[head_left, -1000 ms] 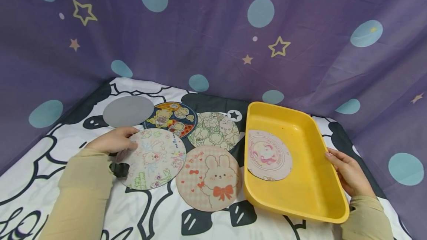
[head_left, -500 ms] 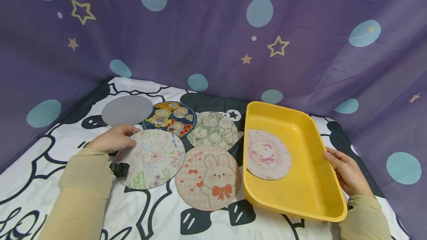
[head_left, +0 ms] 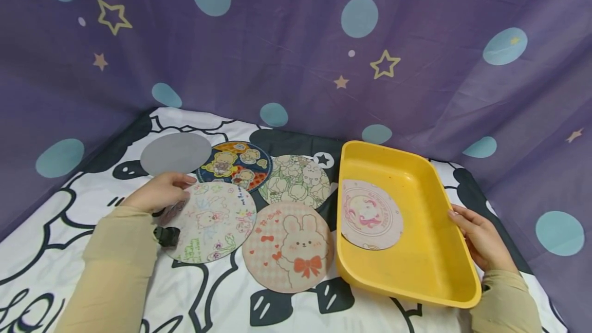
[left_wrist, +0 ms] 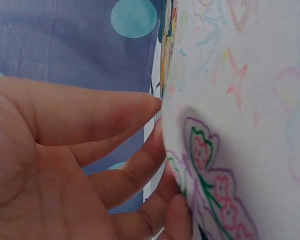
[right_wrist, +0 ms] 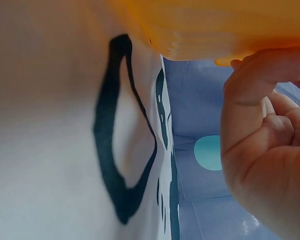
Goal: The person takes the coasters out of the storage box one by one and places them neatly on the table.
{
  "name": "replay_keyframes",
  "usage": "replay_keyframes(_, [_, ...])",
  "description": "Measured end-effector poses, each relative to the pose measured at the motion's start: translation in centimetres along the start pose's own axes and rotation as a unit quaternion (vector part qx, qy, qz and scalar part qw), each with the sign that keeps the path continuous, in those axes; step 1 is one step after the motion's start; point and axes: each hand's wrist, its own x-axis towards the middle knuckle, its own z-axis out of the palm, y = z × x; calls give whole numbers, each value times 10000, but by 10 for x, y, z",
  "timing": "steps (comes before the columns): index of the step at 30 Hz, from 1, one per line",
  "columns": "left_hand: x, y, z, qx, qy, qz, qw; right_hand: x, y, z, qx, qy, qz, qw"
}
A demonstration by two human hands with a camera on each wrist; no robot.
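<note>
At the left in the head view, my left hand [head_left: 162, 190] pinches the upper-left edge of a round white mat [head_left: 213, 222] with coloured doodles. Thumb and fingers meet at this mat's rim [left_wrist: 230, 125] in the left wrist view. My right hand [head_left: 483, 238] grips the right rim of a yellow plastic tray [head_left: 416, 271], thumb on top. Below the rim, my right fingers [right_wrist: 250, 90] are curled in the right wrist view. Inside the tray, a round pink-and-white mat [head_left: 372, 215] with a unicorn-like print lies against the left wall.
A pink bunny mat [head_left: 289, 248] lies left of the tray. Behind are a green-toned bunny mat [head_left: 296, 181], a dark blue and orange bear mat [head_left: 236, 163] and a plain grey disc [head_left: 176, 153]. A cartoon-print cloth [head_left: 46, 251] covers the table; a purple curtain [head_left: 277, 55] hangs behind.
The doodle mat's upper edge has shifted slightly toward me, and my left hand has moved very little. My right hand and the tray keep their places.
</note>
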Motion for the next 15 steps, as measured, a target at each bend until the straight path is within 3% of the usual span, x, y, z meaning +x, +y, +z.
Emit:
replay_keyframes(7, [3, 6, 3, -226, 68, 26, 9997, -2, 0, -2, 22, -28, -43, 10000])
replay_keyframes(15, [-2, 25, 4, -417, 491, 292, 9975, -2, 0, 0, 104, 6, -15, 9999])
